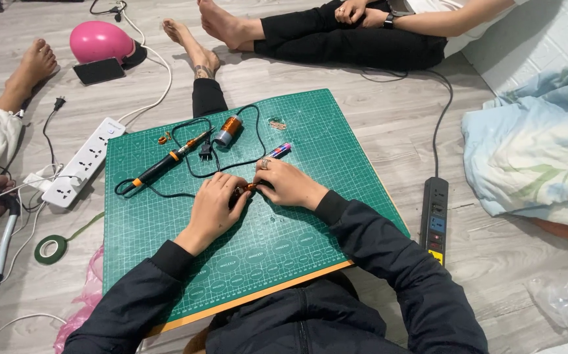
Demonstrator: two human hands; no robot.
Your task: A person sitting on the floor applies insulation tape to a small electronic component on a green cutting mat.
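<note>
Both hands, left hand (215,200) and right hand (288,183), pinch a small orange piece (247,188) (details hidden) on the green cutting mat (166,223).

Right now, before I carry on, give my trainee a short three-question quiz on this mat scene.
1. True or false: the soldering iron lies on the green cutting mat, touched by neither hand.
2. What do the left hand and right hand hold between them?
A. a small orange piece
B. the copper wire spool
C. the green tape roll
3. Which power strip lies left of the mat, the white one or the black one?

Key: 1 true; 2 A; 3 white.
</note>
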